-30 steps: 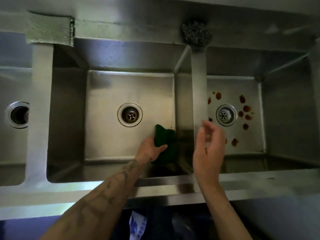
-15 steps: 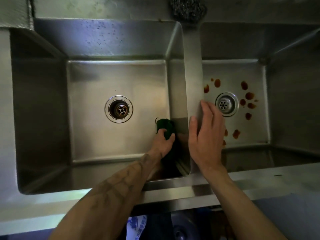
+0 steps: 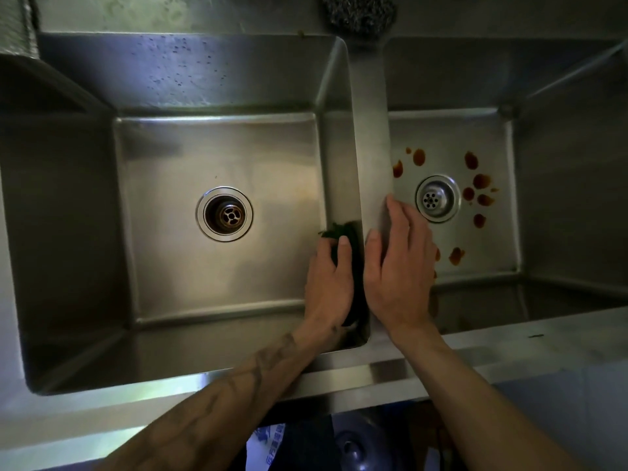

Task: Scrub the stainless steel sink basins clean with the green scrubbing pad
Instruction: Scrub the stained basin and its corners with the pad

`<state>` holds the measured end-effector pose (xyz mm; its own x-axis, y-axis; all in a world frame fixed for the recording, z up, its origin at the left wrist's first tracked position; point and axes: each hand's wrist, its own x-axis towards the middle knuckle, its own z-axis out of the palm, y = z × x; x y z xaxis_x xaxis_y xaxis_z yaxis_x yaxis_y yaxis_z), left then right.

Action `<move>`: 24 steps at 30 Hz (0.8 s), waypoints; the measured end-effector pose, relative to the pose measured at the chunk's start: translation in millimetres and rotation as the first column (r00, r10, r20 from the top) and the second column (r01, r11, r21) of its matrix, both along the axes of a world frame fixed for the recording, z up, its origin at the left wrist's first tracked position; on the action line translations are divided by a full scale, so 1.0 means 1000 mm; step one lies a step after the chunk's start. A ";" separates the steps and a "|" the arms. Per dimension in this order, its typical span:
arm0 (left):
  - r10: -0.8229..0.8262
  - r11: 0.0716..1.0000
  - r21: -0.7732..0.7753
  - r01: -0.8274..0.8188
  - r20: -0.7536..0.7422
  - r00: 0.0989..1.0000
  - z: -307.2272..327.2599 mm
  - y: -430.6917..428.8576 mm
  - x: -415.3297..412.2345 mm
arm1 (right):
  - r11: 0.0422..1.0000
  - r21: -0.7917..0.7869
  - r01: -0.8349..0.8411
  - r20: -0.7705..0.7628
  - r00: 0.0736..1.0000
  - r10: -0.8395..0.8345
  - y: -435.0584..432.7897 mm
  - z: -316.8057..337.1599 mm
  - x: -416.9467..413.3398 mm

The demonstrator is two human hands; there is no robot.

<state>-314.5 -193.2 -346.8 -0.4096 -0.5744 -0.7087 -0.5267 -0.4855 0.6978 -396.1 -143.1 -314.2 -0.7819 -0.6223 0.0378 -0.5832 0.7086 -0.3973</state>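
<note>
My left hand [image 3: 329,280] grips the green scrubbing pad [image 3: 344,232] and presses it against the right inner wall of the middle basin [image 3: 217,154], near the front right corner. Most of the pad is hidden by my fingers. My right hand [image 3: 399,266] lies flat with fingers spread on the steel divider [image 3: 368,130] between the basins, holding nothing. The right basin [image 3: 452,137] has reddish-brown stains [image 3: 475,185] scattered around its drain [image 3: 437,198].
A steel wool ball [image 3: 360,11] sits on the back ledge above the divider. The middle basin's drain [image 3: 224,214] is open at its centre. The front rim [image 3: 373,372] runs under both forearms. A further basin lies at the far left edge.
My right hand came down from mid-air and settled flat on the divider. My left hand pushed the pad rightwards against the basin's side wall. The view moved closer and to the right.
</note>
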 end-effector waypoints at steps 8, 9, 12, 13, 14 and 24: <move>-0.021 0.987 0.161 -0.004 0.158 0.987 -0.035 -0.012 -0.013 | 1.000 -0.007 0.020 0.009 1.000 -0.020 0.000 0.003 0.000; -0.022 0.989 0.150 -0.002 0.157 0.987 -0.037 -0.013 -0.013 | 1.000 -0.009 0.017 0.008 1.000 -0.017 0.000 0.003 0.001; 0.020 0.997 -0.074 -0.017 0.047 0.999 -0.027 -0.015 -0.021 | 1.000 -0.019 0.012 -0.001 1.000 -0.012 0.000 0.002 0.000; 0.027 0.989 -0.147 -0.025 0.010 1.000 -0.026 -0.016 -0.023 | 1.000 -0.019 0.012 -0.001 1.000 -0.012 0.000 0.001 0.000; 0.031 0.980 -0.196 -0.034 -0.017 0.999 -0.026 -0.017 -0.024 | 1.000 -0.017 0.014 0.006 1.000 -0.013 0.001 0.001 0.001; -0.020 0.998 -0.061 0.028 0.125 0.992 -0.052 -0.030 -0.031 | 1.000 0.007 0.016 0.017 1.000 -0.016 0.000 0.004 0.001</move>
